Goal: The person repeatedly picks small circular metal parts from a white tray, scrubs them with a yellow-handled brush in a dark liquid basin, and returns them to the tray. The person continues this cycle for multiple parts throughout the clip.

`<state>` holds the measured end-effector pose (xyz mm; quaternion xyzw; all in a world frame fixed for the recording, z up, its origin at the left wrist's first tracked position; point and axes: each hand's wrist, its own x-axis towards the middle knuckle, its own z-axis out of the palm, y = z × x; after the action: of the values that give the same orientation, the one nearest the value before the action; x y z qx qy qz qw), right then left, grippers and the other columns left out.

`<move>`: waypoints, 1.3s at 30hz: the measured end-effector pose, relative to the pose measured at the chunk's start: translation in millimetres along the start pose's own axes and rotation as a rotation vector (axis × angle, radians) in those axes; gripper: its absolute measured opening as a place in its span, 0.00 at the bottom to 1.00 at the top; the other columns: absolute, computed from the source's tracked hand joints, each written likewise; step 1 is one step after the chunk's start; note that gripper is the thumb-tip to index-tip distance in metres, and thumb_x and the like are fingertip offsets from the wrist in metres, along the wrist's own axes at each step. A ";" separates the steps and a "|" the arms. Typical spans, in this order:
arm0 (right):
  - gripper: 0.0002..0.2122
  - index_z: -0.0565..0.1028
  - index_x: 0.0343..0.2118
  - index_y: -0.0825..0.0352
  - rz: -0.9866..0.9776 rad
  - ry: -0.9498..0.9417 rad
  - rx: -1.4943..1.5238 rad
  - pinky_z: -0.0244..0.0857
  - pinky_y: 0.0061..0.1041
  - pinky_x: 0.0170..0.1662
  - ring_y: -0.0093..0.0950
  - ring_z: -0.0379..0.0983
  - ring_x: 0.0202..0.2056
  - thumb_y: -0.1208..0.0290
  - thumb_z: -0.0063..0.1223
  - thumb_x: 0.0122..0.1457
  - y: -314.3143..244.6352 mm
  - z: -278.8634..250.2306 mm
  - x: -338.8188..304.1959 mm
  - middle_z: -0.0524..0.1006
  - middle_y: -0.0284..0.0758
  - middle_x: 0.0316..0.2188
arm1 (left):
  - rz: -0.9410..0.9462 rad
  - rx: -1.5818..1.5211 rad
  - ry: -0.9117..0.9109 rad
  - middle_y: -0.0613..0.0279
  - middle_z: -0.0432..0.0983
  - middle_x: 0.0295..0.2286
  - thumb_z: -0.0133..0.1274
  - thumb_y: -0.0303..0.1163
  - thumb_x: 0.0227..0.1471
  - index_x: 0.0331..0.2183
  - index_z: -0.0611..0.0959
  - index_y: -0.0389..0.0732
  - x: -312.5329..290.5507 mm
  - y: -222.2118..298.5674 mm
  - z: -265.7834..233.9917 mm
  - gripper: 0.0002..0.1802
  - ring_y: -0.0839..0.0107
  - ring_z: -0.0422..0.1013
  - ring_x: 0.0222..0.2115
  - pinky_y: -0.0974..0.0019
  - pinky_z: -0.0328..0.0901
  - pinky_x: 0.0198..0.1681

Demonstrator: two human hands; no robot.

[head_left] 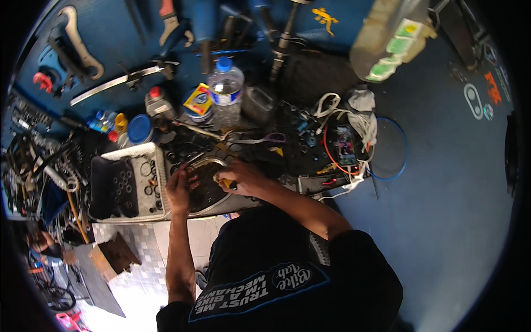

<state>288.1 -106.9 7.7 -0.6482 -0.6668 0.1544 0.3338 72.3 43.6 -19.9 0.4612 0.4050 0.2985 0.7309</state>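
Observation:
A metal-rimmed oval tray (213, 208) with a dark inside lies at the bench's front edge, between my hands. At its left side is my left hand (178, 191), thumb up and fingers curled; any small thing in them is too small to make out. My right hand (246, 177) is closed around a tool with a yellow-and-black handle (228, 183), over the tray's right side; its working end is hidden. Left of the tray stands a white basket (157, 160). A dark cloth (108, 191) with several small rings on it lies in the basket.
Behind the tray stand a clear bottle with a blue cap (225, 91), a grey bottle with a red cap (159, 104) and purple-handled scissors (274, 137). A phone (346, 146) with white cables lies at right. Tools hang on the blue wall. A cardboard box (113, 257) stands below left.

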 end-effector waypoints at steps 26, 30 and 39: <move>0.13 0.80 0.36 0.68 0.396 0.195 0.516 0.68 0.28 0.32 0.22 0.75 0.27 0.62 0.65 0.68 -13.7 9.3 27.2 0.80 0.34 0.25 | 0.082 0.416 -0.059 0.60 0.86 0.48 0.55 0.26 0.68 0.60 0.81 0.34 -8.9 0.0 17.0 0.21 0.77 0.80 0.40 0.72 0.75 0.35; 0.08 0.81 0.38 0.69 0.468 0.089 0.542 0.68 0.20 0.33 0.16 0.74 0.30 0.68 0.64 0.69 14.4 16.6 14.5 0.81 0.29 0.27 | 0.074 0.358 -0.077 0.62 0.86 0.49 0.55 0.26 0.68 0.59 0.81 0.34 -11.2 13.8 12.5 0.20 0.78 0.79 0.42 0.73 0.75 0.37; 0.10 0.80 0.40 0.70 0.479 0.162 0.638 0.72 0.21 0.37 0.18 0.79 0.33 0.67 0.63 0.71 26.9 -4.4 -13.9 0.81 0.29 0.31 | 0.456 0.711 -0.101 0.59 0.85 0.36 0.71 0.29 0.57 0.43 0.85 0.36 -67.8 148.5 58.5 0.14 0.71 0.83 0.36 0.66 0.76 0.38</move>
<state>310.5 -118.3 -9.7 -0.6591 -0.3870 0.3754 0.5243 80.2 22.3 152.0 0.7763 0.3342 0.2713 0.4604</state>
